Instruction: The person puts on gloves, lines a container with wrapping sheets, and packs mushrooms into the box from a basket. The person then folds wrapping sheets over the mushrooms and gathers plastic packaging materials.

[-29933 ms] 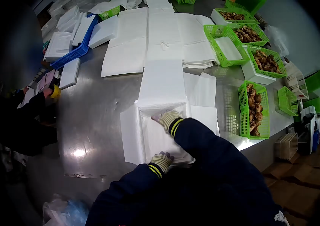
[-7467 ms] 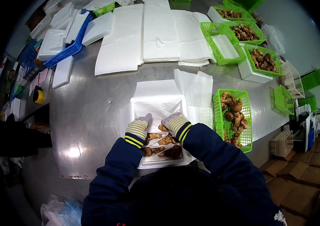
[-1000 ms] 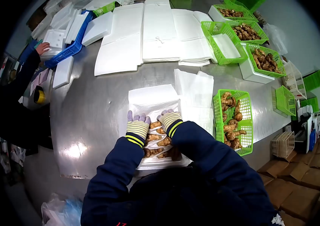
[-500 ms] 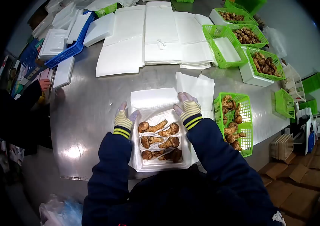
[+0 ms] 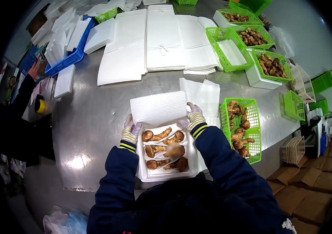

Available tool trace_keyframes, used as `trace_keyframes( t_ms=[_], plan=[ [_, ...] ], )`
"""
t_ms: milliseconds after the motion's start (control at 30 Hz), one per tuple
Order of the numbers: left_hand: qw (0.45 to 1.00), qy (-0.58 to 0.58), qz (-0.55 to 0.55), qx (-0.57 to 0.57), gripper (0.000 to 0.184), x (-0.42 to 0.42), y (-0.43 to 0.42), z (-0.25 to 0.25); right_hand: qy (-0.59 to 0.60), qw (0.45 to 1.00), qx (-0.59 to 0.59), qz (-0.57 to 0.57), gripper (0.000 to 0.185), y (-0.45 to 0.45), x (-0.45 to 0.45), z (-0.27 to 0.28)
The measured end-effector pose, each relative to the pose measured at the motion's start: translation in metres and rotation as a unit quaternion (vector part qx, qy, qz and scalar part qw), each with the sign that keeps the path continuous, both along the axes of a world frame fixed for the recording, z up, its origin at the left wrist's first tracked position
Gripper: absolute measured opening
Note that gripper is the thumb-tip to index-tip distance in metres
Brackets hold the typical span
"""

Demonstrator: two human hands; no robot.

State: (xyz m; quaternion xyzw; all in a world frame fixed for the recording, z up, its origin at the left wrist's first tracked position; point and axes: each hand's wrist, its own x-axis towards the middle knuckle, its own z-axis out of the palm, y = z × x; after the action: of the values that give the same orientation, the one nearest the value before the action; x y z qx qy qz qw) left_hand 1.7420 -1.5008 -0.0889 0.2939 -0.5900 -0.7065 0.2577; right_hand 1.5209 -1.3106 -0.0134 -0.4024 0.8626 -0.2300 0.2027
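In front of me a white foam box (image 5: 168, 178) holds several brown mushrooms (image 5: 157, 135) in rows on white paper. A quilted white paper sheet (image 5: 159, 107) rises from the box's far end. My left hand (image 5: 130, 128), gloved, grips the sheet's left edge near the box's far corner. At the right far corner my right hand (image 5: 193, 116), gloved too, has its thumb and fingers around the sheet's right edge. A pale round blur covers part of one mushroom in the middle row.
Right of the box stands a green basket (image 5: 258, 133) of mushrooms. White sheets (image 5: 125, 50) lie across the far side of the metal table (image 5: 84, 132). A blue crate (image 5: 70, 58) with foam lids is at the far left. A co-worker's hand (image 5: 34, 70) is beyond the table's left edge.
My hands have closed on the sheet's edges, and it now stands more raised. The box appears slightly lower in view. The co-worker's hand has moved up and left.
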Motion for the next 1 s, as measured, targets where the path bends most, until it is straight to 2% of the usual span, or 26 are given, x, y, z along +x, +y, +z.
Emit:
trace_keyframes(
  t_ms=[67, 100, 133, 167, 200, 233, 267, 300, 333, 367, 400, 433, 467, 500, 533, 567, 600, 633, 667, 733, 767, 800, 867, 933, 1000],
  plan=[
    [1.0, -0.007, 0.018, 0.015, 0.063, -0.003, 0.002, 0.001, -0.022, 0.999, 0.004, -0.037, 0.079, -0.001, 0.004, -0.004],
    [0.99, -0.069, -0.008, -0.123, 0.069, -0.003, 0.002, 0.002, -0.043, 0.996, 0.007, -0.077, 0.083, -0.001, 0.005, -0.006],
    [0.957, -0.129, -0.034, -0.259, 0.075, -0.003, 0.001, 0.003, -0.044, 0.996, 0.009, -0.075, 0.083, 0.0, 0.005, -0.013],
    [0.972, -0.126, -0.021, -0.199, 0.082, -0.005, -0.001, -0.002, -0.1, 0.991, -0.01, -0.093, 0.083, 0.001, 0.003, -0.023],
    [0.972, -0.126, -0.021, -0.197, 0.082, -0.005, -0.002, -0.006, -0.156, 0.981, -0.028, -0.111, 0.083, 0.003, 0.001, -0.032],
    [0.964, -0.169, -0.025, -0.203, 0.077, -0.007, -0.002, 0.001, -0.178, 0.974, -0.024, -0.138, 0.083, -0.001, 0.009, -0.009],
    [0.954, -0.211, -0.029, -0.209, 0.073, -0.01, -0.002, 0.007, -0.107, 0.986, 0.026, -0.123, 0.085, 0.0, 0.005, -0.02],
    [0.951, -0.245, -0.041, -0.187, 0.066, -0.01, -0.001, 0.013, -0.112, 0.984, 0.061, -0.127, 0.083, -0.002, 0.003, -0.023],
    [0.935, -0.274, -0.072, -0.215, 0.056, -0.01, -0.007, 0.013, -0.118, 0.979, 0.098, -0.131, 0.081, -0.003, 0.002, -0.024],
    [0.898, -0.352, -0.118, -0.238, 0.051, -0.016, -0.008, 0.029, -0.143, 0.981, 0.095, -0.094, 0.078, -0.002, 0.005, 0.01],
    [0.852, -0.425, -0.163, -0.259, 0.047, -0.023, -0.009, 0.046, -0.089, 0.981, 0.158, -0.068, 0.066, -0.005, 0.004, 0.004],
    [0.747, -0.542, -0.219, -0.319, 0.04, -0.038, 0.001, 0.082, -0.071, 0.971, 0.224, -0.04, 0.058, -0.011, 0.008, 0.027],
    [0.692, -0.602, -0.226, -0.328, 0.039, -0.05, 0.009, 0.1, -0.051, 0.956, 0.288, -0.012, 0.051, -0.019, 0.013, 0.05],
    [0.671, -0.621, -0.213, -0.344, 0.038, -0.054, 0.015, 0.099, -0.04, 0.945, 0.323, -0.031, 0.039, -0.023, 0.013, 0.036],
    [0.65, -0.637, -0.201, -0.362, 0.037, -0.056, 0.02, 0.096, -0.034, 0.942, 0.332, -0.037, 0.038, -0.025, 0.018, 0.043],
    [0.656, -0.637, -0.196, -0.354, 0.04, -0.052, 0.019, 0.085, -0.032, 0.943, 0.329, -0.034, 0.037, -0.024, 0.019, 0.041],
    [0.67, -0.636, -0.216, -0.316, 0.041, -0.054, 0.018, 0.1, -0.031, 0.944, 0.327, -0.032, 0.037, -0.023, 0.018, 0.038],
    [0.706, -0.571, -0.139, -0.396, 0.039, -0.044, 0.024, 0.099, -0.037, 0.941, 0.333, -0.047, 0.035, -0.023, 0.017, 0.034],
    [0.729, -0.495, -0.062, -0.468, 0.037, -0.028, 0.033, 0.097, -0.054, 0.938, 0.34, -0.031, 0.036, -0.024, 0.016, 0.042],
    [0.764, -0.237, 0.123, -0.587, 0.035, -0.014, 0.042, 0.094, -0.046, 0.936, 0.347, -0.043, 0.037, -0.025, 0.017, 0.042],
    [0.753, -0.198, 0.075, -0.623, 0.033, -0.014, 0.043, 0.09, -0.055, 0.935, 0.35, -0.028, 0.038, -0.024, 0.018, 0.044],
    [0.812, -0.261, -0.148, -0.501, 0.039, -0.016, 0.038, 0.091, -0.045, 0.94, 0.338, -0.024, 0.038, -0.023, 0.018, 0.047],
    [0.711, -0.182, -0.096, -0.673, 0.037, -0.02, 0.058, 0.078, -0.048, 0.945, 0.321, -0.036, 0.038, -0.02, 0.018, 0.037],
    [0.697, -0.247, -0.164, -0.653, 0.036, -0.016, 0.051, 0.059, -0.046, 0.94, 0.338, -0.019, 0.036, -0.022, 0.017, 0.047],
    [0.699, -0.231, -0.157, -0.658, 0.032, -0.016, 0.051, 0.057, 0.083, 0.963, 0.255, 0.009, 0.041, -0.004, 0.03, 0.064]
  ],
)
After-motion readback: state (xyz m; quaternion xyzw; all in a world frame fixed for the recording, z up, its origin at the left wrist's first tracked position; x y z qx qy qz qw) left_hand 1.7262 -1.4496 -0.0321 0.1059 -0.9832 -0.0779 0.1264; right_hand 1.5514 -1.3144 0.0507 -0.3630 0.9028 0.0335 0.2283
